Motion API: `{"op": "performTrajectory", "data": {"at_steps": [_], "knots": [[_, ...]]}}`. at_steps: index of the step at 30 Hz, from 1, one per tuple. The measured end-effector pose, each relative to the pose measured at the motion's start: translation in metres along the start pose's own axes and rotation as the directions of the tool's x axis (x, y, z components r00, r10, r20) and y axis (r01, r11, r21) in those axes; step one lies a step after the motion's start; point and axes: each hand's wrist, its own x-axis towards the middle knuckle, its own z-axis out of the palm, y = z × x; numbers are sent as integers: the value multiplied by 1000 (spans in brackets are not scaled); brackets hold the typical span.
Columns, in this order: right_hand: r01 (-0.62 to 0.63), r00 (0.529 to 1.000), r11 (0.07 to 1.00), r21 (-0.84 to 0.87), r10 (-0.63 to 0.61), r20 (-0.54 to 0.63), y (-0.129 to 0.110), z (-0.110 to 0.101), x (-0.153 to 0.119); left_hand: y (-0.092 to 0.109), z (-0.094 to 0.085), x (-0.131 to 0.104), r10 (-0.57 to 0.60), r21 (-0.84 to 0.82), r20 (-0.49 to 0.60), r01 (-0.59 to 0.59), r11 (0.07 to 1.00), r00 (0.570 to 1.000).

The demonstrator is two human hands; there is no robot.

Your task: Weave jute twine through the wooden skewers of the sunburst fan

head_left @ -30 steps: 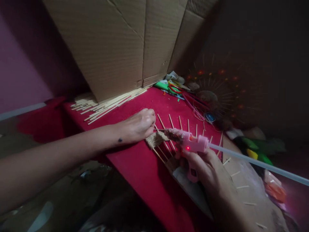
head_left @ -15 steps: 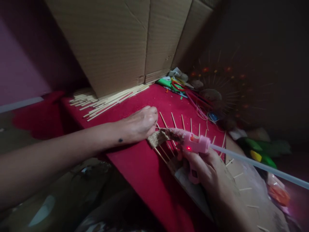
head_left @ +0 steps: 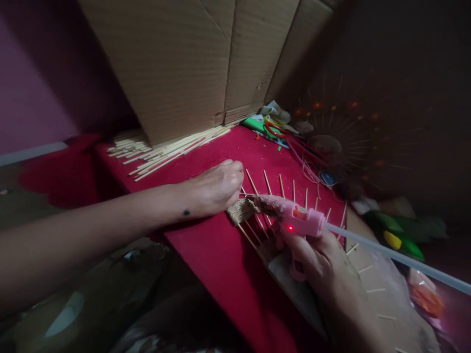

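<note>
Pink plastic marks the glue gun (head_left: 300, 223), which the right hand (head_left: 324, 264) grips by its handle with the fingers wrapped around it, a red lamp glowing on its side and a clear glue stick (head_left: 397, 257) trailing out behind it to the right. Its crusted nozzle points left at the woven twine patch (head_left: 242, 211), the landmark of the scene, and almost touches that patch's upper edge, seemingly so that glue lands exactly where twine meets stick. The left hand (head_left: 217, 189) lies just left of the twine patch, knuckles up and fingers curled; its fingertips are pinched together at the patch's top edge, apparently pressing or holding the twine or a stick there, though what lies between them is too small to tell. Thin wooden sticks (head_left: 267, 184) fan out from the twine patch like spokes, above it and to its right, resting on the red cloth (head_left: 217, 255) that covers the surface. Behind the twine patch, further from the person, a loose bundle of longer sticks (head_left: 162, 154) lies at the foot of a cardboard box (head_left: 184, 63). Beyond the patch to the right, a dim heap of craft things includes red-handled scissors (head_left: 274, 128).
</note>
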Motion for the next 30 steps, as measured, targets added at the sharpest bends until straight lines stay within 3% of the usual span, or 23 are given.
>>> {"op": "performTrajectory", "data": {"at_steps": [10, 18, 30], "knots": [[-41, 998, 999, 31, 42, -50, 2, 1, -6, 1, 0, 0, -8, 14, 3, 8, 1000, 1000], [-38, 996, 995, 95, 45, -72, 5, 2, -5, 0, 1, -2, 40, -57, -92, -45, 997, 995], [-11, 987, 977, 214, 45, -157, 18, 1, -7, 0, 0, -2, 92, -67, -37, -94, 993, 995]]}}
